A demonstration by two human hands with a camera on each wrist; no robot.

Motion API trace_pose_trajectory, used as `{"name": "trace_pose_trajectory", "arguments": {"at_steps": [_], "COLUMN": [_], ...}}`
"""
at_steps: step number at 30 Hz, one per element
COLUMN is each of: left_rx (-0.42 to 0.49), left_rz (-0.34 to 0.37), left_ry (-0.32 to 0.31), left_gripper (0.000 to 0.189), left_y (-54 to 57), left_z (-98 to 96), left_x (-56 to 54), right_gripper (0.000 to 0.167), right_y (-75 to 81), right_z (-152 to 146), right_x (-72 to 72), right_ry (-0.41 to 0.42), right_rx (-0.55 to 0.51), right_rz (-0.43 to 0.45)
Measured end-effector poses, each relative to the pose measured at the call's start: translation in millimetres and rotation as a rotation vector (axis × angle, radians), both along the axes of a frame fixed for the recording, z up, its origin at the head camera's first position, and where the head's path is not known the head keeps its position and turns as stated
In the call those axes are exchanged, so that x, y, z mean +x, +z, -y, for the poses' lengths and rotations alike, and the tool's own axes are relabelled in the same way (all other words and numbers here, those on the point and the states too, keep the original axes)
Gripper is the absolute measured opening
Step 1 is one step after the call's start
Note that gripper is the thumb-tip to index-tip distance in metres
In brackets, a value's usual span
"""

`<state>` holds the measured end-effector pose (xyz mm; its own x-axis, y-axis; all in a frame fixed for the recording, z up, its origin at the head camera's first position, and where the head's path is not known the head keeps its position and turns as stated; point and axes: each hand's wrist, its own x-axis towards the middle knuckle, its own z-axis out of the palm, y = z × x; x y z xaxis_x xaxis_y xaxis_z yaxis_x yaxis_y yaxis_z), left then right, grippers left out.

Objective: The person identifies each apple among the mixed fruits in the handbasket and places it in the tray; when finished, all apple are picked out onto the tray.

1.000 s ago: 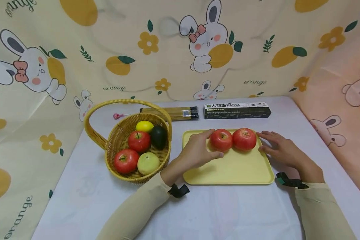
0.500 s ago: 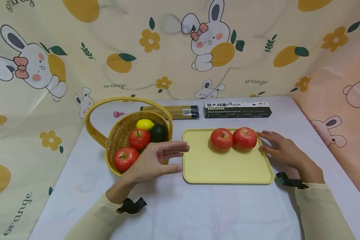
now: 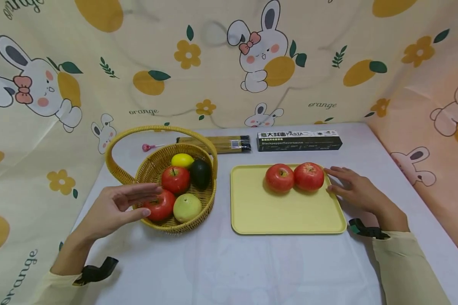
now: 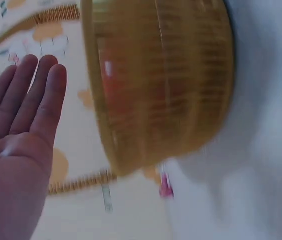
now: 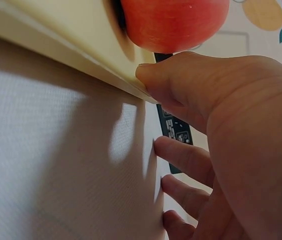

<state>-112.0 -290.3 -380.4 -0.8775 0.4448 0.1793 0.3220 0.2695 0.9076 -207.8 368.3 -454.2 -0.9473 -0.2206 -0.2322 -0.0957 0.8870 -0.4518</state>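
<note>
From my distant seat I see the left hand [image 3: 114,209], fingers straight and holding nothing, by the left rim of the basket [image 3: 209,209]. The right hand [image 3: 353,188] is loose too, its thumb on the edge of the tray [image 3: 282,218], perhaps to steady it (my guess from the wrist view). Two red apples [image 3: 279,178] sit side by side toward the tray's far edge. The basket's wall seems to keep its fruit gathered: two apples [image 3: 175,180], a pale green fruit [image 3: 187,207], a lemon [image 3: 182,160] and a dark fruit [image 3: 200,174].
</note>
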Motion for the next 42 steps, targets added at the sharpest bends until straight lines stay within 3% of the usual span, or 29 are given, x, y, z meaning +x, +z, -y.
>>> {"name": "trace_pose_trajectory", "arguments": {"at_steps": [3, 6, 9, 12, 17, 24, 36, 42], "left_rx": [-0.145, -0.364, -0.565, -0.647, -0.657, -0.670, -0.701, -0.669], "left_rz": [-0.038, -0.078, -0.120, -0.157, -0.155, -0.142, -0.087, -0.091], "left_ry": [0.085, 0.159, 0.176, 0.146, 0.114, 0.122, 0.103, 0.168], "left_gripper": [0.050, 0.053, 0.059, 0.058, 0.054, 0.068, 0.079, 0.083], "left_y": [1.6, 1.7, 0.5, -2.1, -7.7, -15.4, -6.9, -15.2], "left_z": [9.3, 7.3, -1.5, -12.0, -24.8, -32.7, -38.5, -36.5], "left_x": [0.9, -0.1, -3.3, -7.5, -10.8, -8.9, -15.3, -11.2], "right_gripper": [0.083, 0.082, 0.082, 0.082, 0.083, 0.082, 0.082, 0.082], "right_y": [0.2, 0.2, -0.3, -1.0, -1.9, -1.5, -1.4, -1.0], "right_z": [-0.1, -0.4, -0.8, -0.7, -0.5, 0.1, -0.5, -1.1], "right_x": [-0.1, 0.8, 1.8, 2.7, 2.5, 0.3, 0.8, 1.0], "right_ry": [-0.004, -0.002, 0.002, 0.004, 0.000, -0.002, 0.003, -0.006], "right_rx": [0.003, 0.006, 0.002, -0.007, -0.011, -0.004, -0.011, -0.008], "right_rz": [0.005, 0.003, 0.000, -0.002, 0.005, -0.005, -0.004, 0.007]}}
